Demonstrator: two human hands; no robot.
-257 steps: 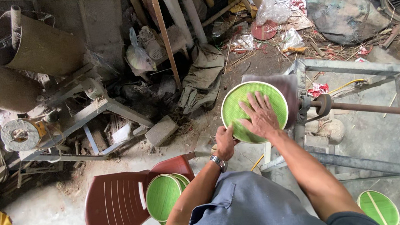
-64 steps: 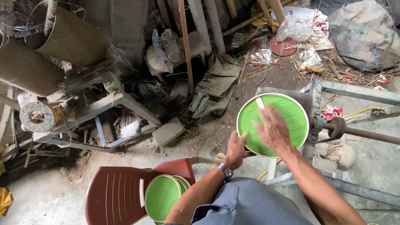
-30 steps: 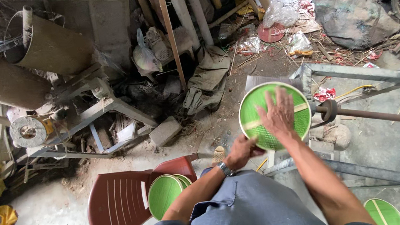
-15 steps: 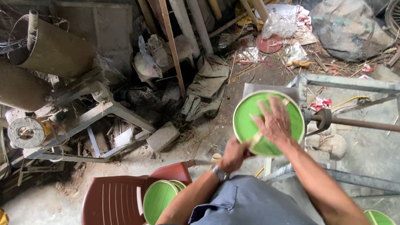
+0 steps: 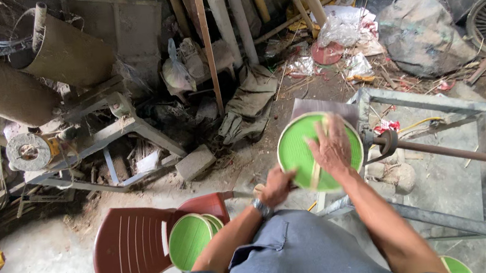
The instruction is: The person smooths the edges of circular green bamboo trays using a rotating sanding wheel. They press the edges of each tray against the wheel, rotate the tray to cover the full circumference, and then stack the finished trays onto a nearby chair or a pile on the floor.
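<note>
Head view: right hand (image 5: 332,148) flat, fingers spread, on green round fan (image 5: 300,149) (over metal frame (image 5: 483,131) corner); left hand (image 5: 276,185) fist clamped on its handle.

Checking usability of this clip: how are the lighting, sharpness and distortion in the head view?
Head view: soft, even daylight, no hard shadows or glare; right hand on the green round fan slightly motion-blurred, left hand sharper; straight poles fan outward towards the top, wide-angle stretch; rear clutter dim but legible.

metal frame (image 5: 429,100) crowds right; chair (image 5: 141,247) blocks left
</note>
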